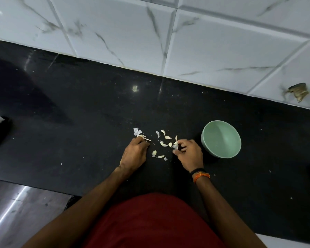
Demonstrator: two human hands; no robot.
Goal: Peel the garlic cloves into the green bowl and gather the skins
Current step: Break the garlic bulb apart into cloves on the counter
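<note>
Two hands rest on a black counter (79,108) among scattered garlic skins (164,136). The left hand (135,152) and right hand (189,152) each pinch skins. A green bowl (221,139) sits just right.

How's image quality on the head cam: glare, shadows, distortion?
Head view: dim overall; small glare spot on the black counter and a bright streak at lower left; broad soft shadow at far left; wide-angle bends the tile joints; skins and bowl read sharp, both hands slightly soft: left hand, right hand.
</note>
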